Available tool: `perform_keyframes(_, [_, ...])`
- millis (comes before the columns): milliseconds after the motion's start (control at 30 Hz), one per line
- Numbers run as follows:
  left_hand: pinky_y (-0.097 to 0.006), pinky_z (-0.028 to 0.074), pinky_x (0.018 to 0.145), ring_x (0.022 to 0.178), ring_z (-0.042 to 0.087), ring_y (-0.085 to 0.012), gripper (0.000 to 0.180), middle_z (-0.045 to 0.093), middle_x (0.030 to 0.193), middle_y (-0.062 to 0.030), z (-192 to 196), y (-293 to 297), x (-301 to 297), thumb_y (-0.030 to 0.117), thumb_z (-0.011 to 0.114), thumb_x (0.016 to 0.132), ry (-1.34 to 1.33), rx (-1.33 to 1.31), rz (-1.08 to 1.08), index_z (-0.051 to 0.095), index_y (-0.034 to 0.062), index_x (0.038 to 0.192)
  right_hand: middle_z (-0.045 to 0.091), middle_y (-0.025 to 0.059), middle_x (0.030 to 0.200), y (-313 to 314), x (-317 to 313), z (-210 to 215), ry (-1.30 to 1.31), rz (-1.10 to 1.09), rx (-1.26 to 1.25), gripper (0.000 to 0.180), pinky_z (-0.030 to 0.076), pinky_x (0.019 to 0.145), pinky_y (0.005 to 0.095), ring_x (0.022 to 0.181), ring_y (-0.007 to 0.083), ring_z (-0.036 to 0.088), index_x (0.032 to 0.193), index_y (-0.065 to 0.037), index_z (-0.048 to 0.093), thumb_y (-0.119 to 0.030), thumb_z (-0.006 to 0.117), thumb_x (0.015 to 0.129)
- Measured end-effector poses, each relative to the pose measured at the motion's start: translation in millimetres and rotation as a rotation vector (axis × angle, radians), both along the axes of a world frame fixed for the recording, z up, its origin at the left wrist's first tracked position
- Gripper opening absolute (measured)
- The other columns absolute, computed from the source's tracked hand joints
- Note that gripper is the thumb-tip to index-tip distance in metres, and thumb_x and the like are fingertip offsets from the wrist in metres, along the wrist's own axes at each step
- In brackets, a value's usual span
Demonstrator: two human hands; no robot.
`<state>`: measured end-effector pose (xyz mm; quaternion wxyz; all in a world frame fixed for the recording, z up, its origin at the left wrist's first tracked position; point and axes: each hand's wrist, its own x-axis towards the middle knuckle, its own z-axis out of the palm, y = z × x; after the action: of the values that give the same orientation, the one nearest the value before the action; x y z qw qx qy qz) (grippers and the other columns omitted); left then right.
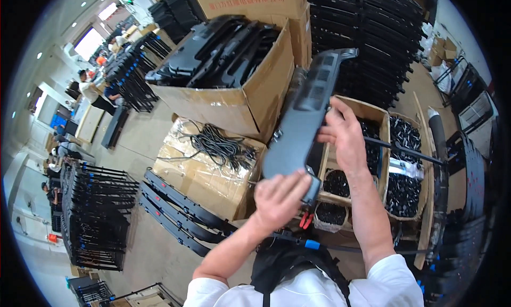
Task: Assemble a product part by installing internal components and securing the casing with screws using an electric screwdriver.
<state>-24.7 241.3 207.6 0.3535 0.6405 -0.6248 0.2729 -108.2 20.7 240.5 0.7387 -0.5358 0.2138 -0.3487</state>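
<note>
Far left on my feed, stacks of black frames (98,222) stood on the floor, with other people (88,88) at work well beyond them. Moving in, three long black panels (181,211) lay side by side on the floor, just beside a low cardboard box (205,176) wrapped in clear film, and a bundle of black cables (215,144) sat on top of it. Behind that, a big open carton (250,102) was packed with dark moulded parts (218,48).

Centre now: the left hand (279,198) was clamped around the lower end of a long grey plastic panel (306,115), fingers curled over its bottom edge. The panel was up in the air in front of me, tilted, its top end leaning to the right above the cartons. The right hand (345,136) gripped the panel's right edge about midway, thumb and fingers closed on it.

Under the hands, small open boxes (380,128) held heaps of black small parts (403,192); I could not tell what kind. A red-handled tool (304,220) lay just below the left hand. Far right, a wall of stacked black panels (372,35) rose behind, and more dark frames (471,168) stood at the edge.
</note>
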Motion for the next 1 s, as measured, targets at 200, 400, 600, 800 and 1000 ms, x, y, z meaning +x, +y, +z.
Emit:
perform_keyframes(200, [-0.034,0.047,0.086,0.101,0.065,-0.019,0.057,0.071,0.136,-0.0041,-111,53,-23,0.015,0.076,0.075,0.162,0.228,-0.209,0.073,0.0111,0.132,0.075,0.01,0.115,53,-21,-154,0.266,0.062,0.319,0.048,0.059,0.085,0.0326,0.098,0.016,0.072,0.139,0.003,0.058,-0.02,0.072,0.099])
perform_keyframes(400, [-0.043,0.047,0.103,0.122,0.063,-0.0304,0.06,0.064,0.141,-0.011,-124,95,-23,0.017,0.077,0.084,0.459,0.473,-0.403,0.064,0.0063,0.141,0.074,0.0081,0.12,78,-28,-222,0.284,0.159,0.318,0.032,0.052,0.102,0.0373,0.109,0.0191,0.068,0.13,0.0,0.068,-0.013,0.068,0.101])
perform_keyframes(600, [-0.053,0.036,0.121,0.143,0.048,-0.046,0.066,0.048,0.154,-0.0311,-165,140,14,0.019,0.062,0.104,0.985,0.353,0.212,0.036,-0.0088,0.158,0.073,0.0101,0.129,115,-25,-231,0.274,0.22,0.504,0.034,0.05,0.109,0.0382,0.117,0.0208,0.068,0.136,0.001,0.065,-0.011,0.064,0.104])
perform_keyframes(800, [-0.048,0.035,0.124,0.149,0.044,-0.0454,0.06,0.043,0.16,-0.0316,-203,141,3,0.014,0.053,0.108,1.1,0.538,0.11,0.033,-0.0085,0.16,0.071,0.0105,0.135,131,-7,-245,0.215,0.246,0.619,0.034,0.05,0.112,0.0393,0.123,0.0226,0.068,0.141,-0.002,0.062,-0.01,0.06,0.107])
perform_keyframes(1000, [-0.047,0.035,0.124,0.149,0.044,-0.0447,0.054,0.044,0.161,-0.0293,-202,133,-1,0.01,0.045,0.111,1.136,0.505,0.129,0.034,-0.0058,0.161,0.072,0.0079,0.13,128,-11,-253,0.192,0.231,0.578,0.035,0.054,0.105,0.0386,0.117,0.0198,0.068,0.138,-0.003,0.063,-0.015,0.064,0.106])
